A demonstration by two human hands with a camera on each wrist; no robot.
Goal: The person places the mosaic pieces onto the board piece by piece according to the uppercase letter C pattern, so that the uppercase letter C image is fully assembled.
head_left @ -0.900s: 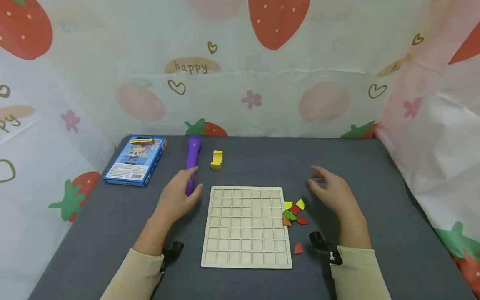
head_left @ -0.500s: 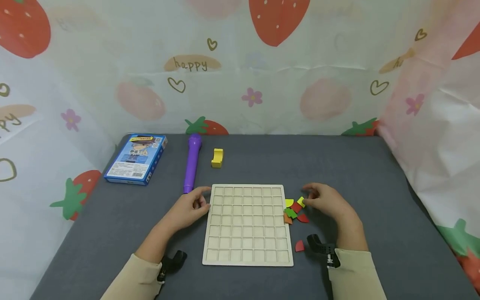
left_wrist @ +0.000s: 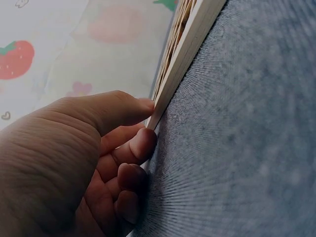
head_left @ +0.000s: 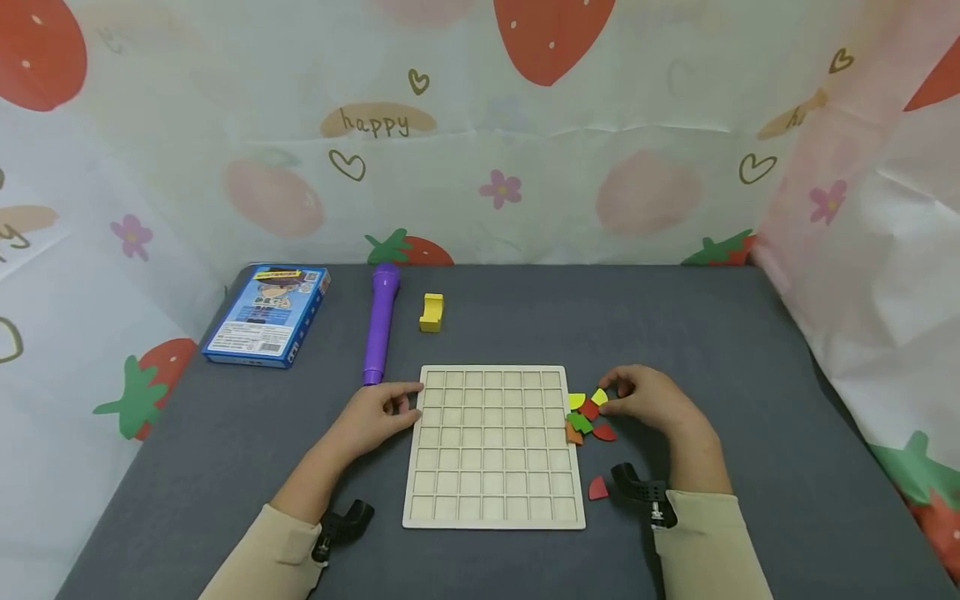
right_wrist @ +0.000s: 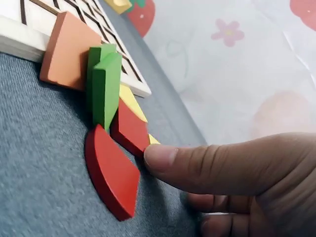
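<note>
A pale wooden grid board [head_left: 491, 447] lies flat on the table. My left hand [head_left: 372, 419] touches its left edge with the thumb and forefinger; in the left wrist view, the thumb [left_wrist: 129, 108] meets the board's side [left_wrist: 185, 54] and the other fingers curl at the cloth. To the right of the board, my right hand [head_left: 656, 408] has thumb and forefinger on either side of a yellow wedge-shaped piece [head_left: 599, 397], which appears pinched. Beside it are a red piece [right_wrist: 131, 128], a green piece [right_wrist: 104, 89], a red wedge [right_wrist: 112, 175] and an orange piece [right_wrist: 69, 52] leaning on the board.
A purple microphone [head_left: 381, 325] lies behind my left hand, with a yellow block [head_left: 431, 313] to its right. At the back left rests a blue box [head_left: 268, 317]. Another red wedge [head_left: 597, 488] lies near the board's lower right, and a second yellow piece [head_left: 577, 401] touches its edge.
My left hand has come back from over the microphone to the board's left edge. My right hand has moved down and left to the yellow wedge, its thumb and forefinger closing around it.
</note>
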